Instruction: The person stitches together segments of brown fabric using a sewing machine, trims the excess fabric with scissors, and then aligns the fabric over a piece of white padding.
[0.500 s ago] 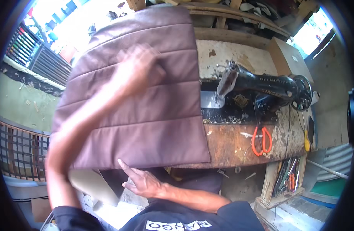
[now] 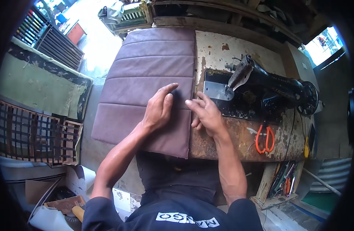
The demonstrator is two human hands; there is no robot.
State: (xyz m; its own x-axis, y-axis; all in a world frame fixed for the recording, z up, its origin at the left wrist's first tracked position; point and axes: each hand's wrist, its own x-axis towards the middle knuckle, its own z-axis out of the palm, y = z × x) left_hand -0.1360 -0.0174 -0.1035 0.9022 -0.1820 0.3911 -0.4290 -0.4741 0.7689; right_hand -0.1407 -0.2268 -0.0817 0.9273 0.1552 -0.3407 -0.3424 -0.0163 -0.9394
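A brown quilted panel (image 2: 146, 90), stitched across in several wide bands, lies on the worn sewing table (image 2: 207, 50) and reaches past its left side. Over its right half is my left hand (image 2: 158, 109), fingers stretched forward and thumb apart, holding nothing. My right hand (image 2: 209, 117) hovers by the panel's right edge, its thumb above the edge and its fingers loosely bent. Nothing shows in its grasp. Just beyond that hand stands a black sewing machine (image 2: 261, 86), to the right of the panel.
Orange-handled scissors (image 2: 264, 140) lie on the table in front of the machine. A yellow-handled tool (image 2: 306, 146) is at the right edge. Below hangs an open wooden drawer (image 2: 279, 184) of tools. A strapped wooden frame (image 2: 38, 134) and a green padded piece (image 2: 42, 82) stand at left.
My left hand came back from the panel's far part toward its right edge. My right hand left the near edge and moved right and up. More of the panel's surroundings show.
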